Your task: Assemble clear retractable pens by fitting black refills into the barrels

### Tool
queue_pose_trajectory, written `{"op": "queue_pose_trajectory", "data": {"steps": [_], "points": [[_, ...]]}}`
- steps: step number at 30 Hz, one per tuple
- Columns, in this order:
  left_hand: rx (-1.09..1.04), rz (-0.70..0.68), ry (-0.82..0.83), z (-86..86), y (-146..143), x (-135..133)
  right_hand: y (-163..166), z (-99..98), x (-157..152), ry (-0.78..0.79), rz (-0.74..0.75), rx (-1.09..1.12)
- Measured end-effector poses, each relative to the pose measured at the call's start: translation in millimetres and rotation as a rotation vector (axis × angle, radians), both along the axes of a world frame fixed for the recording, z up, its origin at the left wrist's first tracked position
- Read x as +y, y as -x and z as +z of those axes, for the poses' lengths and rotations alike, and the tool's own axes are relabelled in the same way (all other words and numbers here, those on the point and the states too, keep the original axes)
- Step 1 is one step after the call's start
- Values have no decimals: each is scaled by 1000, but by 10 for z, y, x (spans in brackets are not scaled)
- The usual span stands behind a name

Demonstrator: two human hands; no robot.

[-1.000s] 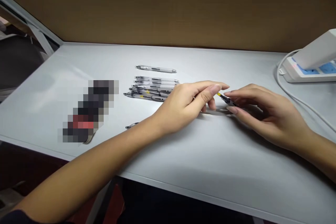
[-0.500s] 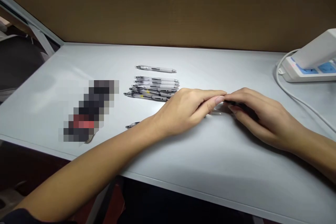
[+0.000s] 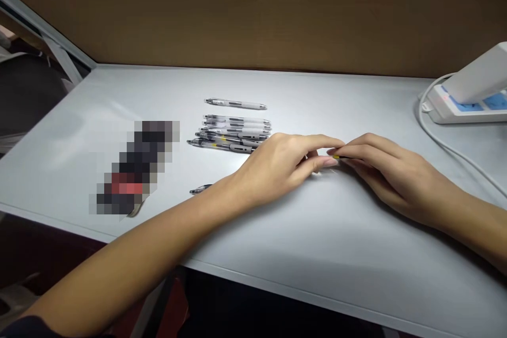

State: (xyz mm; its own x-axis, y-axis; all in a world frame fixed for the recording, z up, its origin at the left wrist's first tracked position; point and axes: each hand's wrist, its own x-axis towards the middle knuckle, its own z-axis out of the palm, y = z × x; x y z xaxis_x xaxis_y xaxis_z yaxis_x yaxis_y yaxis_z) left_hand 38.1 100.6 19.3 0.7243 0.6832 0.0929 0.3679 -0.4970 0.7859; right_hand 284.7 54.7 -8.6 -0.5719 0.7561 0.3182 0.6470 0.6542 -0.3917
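Between my two hands runs a thin dark pen refill [image 3: 340, 157] with a yellow patch, only a short stretch of it showing. My left hand [image 3: 283, 166] pinches its left end with thumb and forefinger. Curled over the right end, my right hand [image 3: 390, 171] hides most of that part in its fingers. Just left of my left hand lies a group of clear-barrelled click pens [image 3: 227, 137], side by side; the hand covers some of their right ends. A single pen [image 3: 235, 104] rests behind the group. My left forearm partly hides another dark-ended pen [image 3: 200, 189].
A white power strip [image 3: 463, 108] with a large white plug and a cable [image 3: 439, 140] sits at the right. A pixelated dark object [image 3: 138, 163] lies on the left of the white table [image 3: 317, 264]. A brown cardboard panel [image 3: 253, 16] stands along the back edge.
The fingertips of my hands have parted slightly, and the yellow patch of the refill now shows between them. My right fingers have shifted a little. The pens on the table stay put.
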Motion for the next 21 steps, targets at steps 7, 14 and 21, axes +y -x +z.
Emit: {"op": "queue_pose_trajectory", "data": {"steps": [7, 14, 21], "points": [[-8, 0, 8, 4, 12, -20, -15, 3, -20, -123, 41, -104], [-1, -3, 0, 6, 12, -3, -25, -8, -16, 4, 44, -40], [98, 97, -232, 314, 247, 167, -37, 0, -18, 93, 36, -60]]}}
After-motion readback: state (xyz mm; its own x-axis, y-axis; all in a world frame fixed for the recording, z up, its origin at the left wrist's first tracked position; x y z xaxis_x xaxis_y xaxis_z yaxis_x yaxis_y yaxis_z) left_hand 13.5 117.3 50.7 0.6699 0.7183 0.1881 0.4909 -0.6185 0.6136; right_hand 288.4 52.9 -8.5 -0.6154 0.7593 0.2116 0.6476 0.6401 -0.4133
